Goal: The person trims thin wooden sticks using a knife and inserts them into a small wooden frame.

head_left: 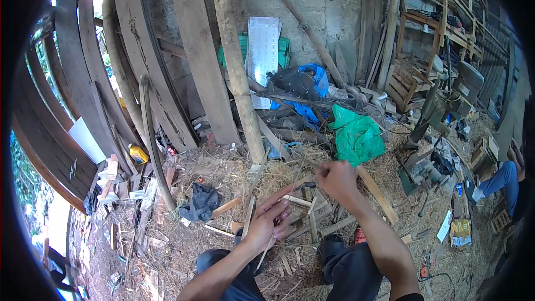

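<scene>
Green bag (359, 138) beyond right hand (337, 179), leaning pole (236, 67), planks (203, 50)

Dark trousers (359, 273), bare forearms (384, 245), black right sleeve edge (410, 297).

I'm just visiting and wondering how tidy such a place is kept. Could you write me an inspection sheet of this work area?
Surface: ground strewn with straw-like shavings and scraps.
Job's things: thin strip in the left hand; wood pieces in front of the knees.
Clutter: green plastic bag, dark plastic bag, yellow bottle.
Grippers: none, bare hands; left hand closed on the strip, right hand raised with fingers bent, its grip unclear.
Cables: nothing seen for certain.
Surroundings: tall planks leaning, a wall behind, another person's leg at far right.
</scene>
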Available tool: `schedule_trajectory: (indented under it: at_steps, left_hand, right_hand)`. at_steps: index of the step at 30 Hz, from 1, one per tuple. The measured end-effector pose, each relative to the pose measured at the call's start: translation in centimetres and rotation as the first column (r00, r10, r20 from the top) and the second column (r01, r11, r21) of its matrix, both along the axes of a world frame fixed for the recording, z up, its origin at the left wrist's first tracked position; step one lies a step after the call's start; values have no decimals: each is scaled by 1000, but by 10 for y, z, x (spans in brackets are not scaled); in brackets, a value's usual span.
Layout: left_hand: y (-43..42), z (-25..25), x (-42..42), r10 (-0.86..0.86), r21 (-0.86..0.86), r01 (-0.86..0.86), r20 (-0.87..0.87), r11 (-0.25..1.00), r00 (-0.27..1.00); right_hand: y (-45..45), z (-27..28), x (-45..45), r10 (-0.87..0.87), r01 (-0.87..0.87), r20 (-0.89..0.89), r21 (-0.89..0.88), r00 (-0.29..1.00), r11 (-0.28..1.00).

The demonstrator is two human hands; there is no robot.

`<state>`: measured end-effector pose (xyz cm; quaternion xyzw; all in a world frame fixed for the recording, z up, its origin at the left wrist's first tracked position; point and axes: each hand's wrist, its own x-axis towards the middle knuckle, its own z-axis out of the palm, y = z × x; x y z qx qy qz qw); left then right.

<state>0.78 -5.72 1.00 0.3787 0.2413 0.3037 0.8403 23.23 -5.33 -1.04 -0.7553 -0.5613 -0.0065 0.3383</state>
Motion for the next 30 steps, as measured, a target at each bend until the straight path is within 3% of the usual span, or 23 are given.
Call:
schedule_trajectory:
  at_steps: [1, 2, 4, 8, 15, 17, 20, 24, 26, 27, 28, 30]
  left_hand:
    - [0, 0, 1, -9, -15, 9, 0, 1000, 1000]
    - [0, -1, 2, -7, -16, 7, -3, 1000, 1000]
    - [1, -2, 2, -25, -96, 31, 64, 995, 998]
    - [4, -7, 2, -5, -112, 9, 38, 994, 999]
    - [2, 2, 3, 38, -54, -38, 2, 998, 999]
    - [1, 3, 0, 16, -27, -15, 6, 1000, 1000]
    - [0, 3, -1, 17, -37, -18, -15, 999, 1000]
    - [1, 0, 0, 1, -40, -1, -8, 999, 1000]
    - [0, 1, 1, 13, -31, -13, -4, 999, 1000]
    - [-2, 3, 2, 22, -29, -23, -21, 999, 1000]
    - [-3, 3, 2, 28, -31, -30, -43, 999, 999]
    - [-4, 0, 1, 0, -45, -2, -46, 999, 999]
  right_hand:
    - [-5, 8, -13, 141, -140, 26, -14, 990, 990]
    - [-6, 10, -22, 143, -143, 23, -15, 989, 990]
    - [-8, 12, -37, 321, -317, 231, -55, 919, 947]
    - [-3, 10, -40, 178, -158, 268, -92, 947, 983]
    - [1, 17, -22, 95, -78, 238, -83, 967, 993]
    - [10, 2, 0, -151, 153, 199, 2, 968, 988]
    - [13, -15, 15, -130, 149, 192, -89, 973, 985]
    - [1, 6, -7, -110, 134, 139, -177, 984, 975]
    - [-6, 1, -25, 176, -150, 150, -166, 973, 975]
    - [-8, 10, -34, 220, -188, 229, -156, 948, 970]
    - [-5, 10, -28, 216, -184, 227, -154, 950, 971]
    - [8, 5, -1, -74, 80, 40, -187, 996, 979]
